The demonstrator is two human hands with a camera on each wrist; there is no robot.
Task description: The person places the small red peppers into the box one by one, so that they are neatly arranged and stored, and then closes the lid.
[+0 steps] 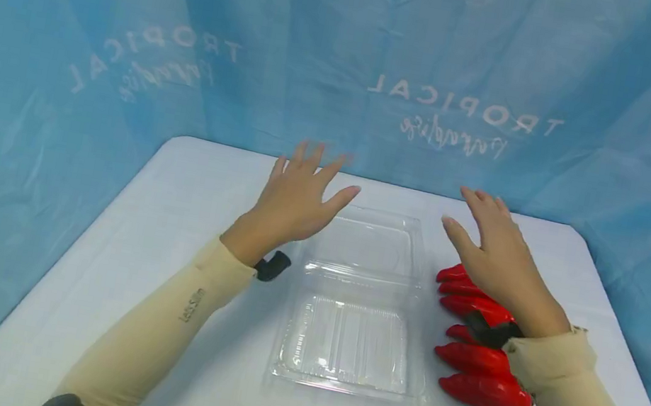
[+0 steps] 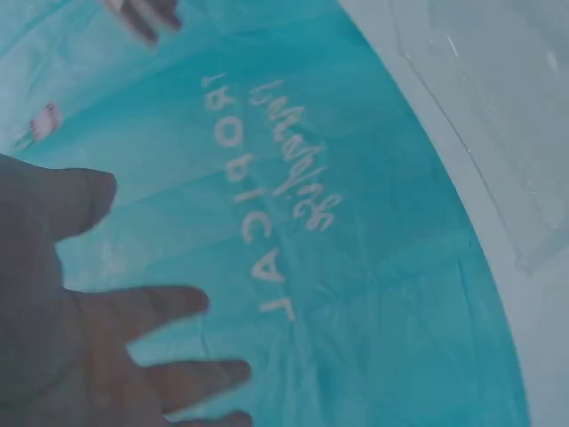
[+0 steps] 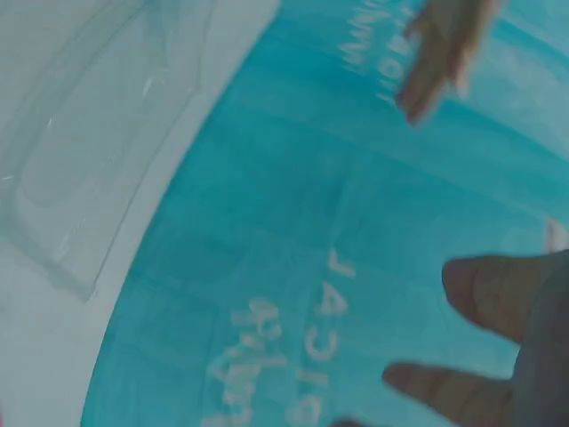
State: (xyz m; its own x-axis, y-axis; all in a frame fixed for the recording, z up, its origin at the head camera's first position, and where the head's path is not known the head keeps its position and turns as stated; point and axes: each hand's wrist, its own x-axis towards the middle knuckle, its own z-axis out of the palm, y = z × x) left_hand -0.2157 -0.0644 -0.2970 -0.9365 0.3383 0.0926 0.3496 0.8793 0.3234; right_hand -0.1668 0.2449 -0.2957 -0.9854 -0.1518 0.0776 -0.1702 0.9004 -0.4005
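A clear plastic clamshell box (image 1: pixel 351 337) lies unfolded on the table, its lid half (image 1: pixel 366 246) toward the back. My left hand (image 1: pixel 295 205) is raised above the lid's left side, fingers spread and holding nothing. To the right, my right hand (image 1: pixel 498 268) hovers over a row of red peppers (image 1: pixel 484 391), its fingers extended and nothing in its grasp. Several peppers lie side by side right of the box; the right hand and wrist hide part of them. In the left wrist view, the spread fingers (image 2: pixel 160 307) of the left hand appear against the blue cloth.
A white table (image 1: pixel 192 382) carries the box and peppers. Blue curtains (image 1: pixel 340 40) with white lettering hang behind it and along both sides. A dark strap (image 1: pixel 272 266) sits at the left wrist, and another dark strap (image 1: pixel 492 330) at the right wrist.
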